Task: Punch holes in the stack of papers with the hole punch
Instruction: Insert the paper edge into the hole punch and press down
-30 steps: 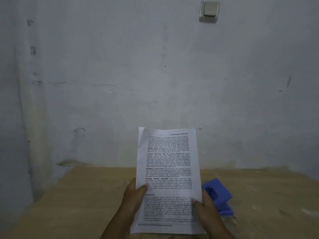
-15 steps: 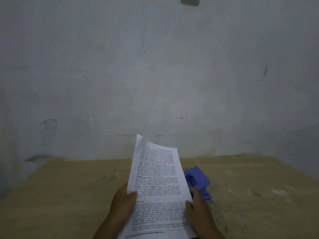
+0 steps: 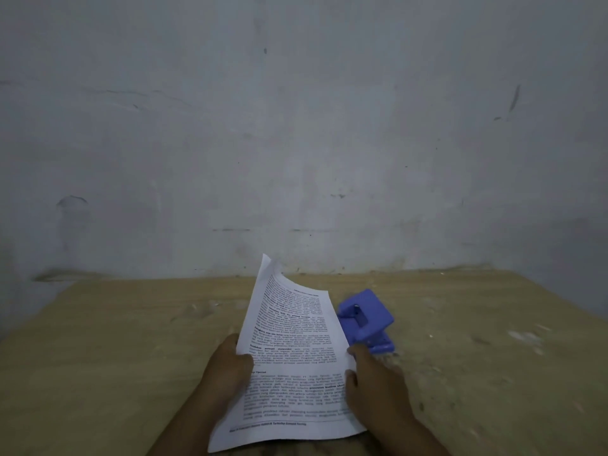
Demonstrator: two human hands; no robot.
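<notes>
A stack of printed white papers point(image 3: 291, 343) is held over the wooden table point(image 3: 131, 340), tilted away from me with its top left corner curling up. My left hand point(image 3: 227, 370) grips its left edge, thumb on the page. My right hand point(image 3: 371, 383) grips its right edge. A blue hole punch point(image 3: 367, 319) sits on the table just right of the papers, partly hidden behind their right edge and close to my right fingertips.
A scuffed grey-white wall point(image 3: 296, 126) rises directly behind the table's far edge. Pale scuffs and specks mark the tabletop at right point(image 3: 523, 337). The table's left corner falls off toward a dark gap by the wall.
The papers have tipped from nearly upright to leaning back and low over the table. Both hands came down with them. The view dropped, so the wall switch is out of sight.
</notes>
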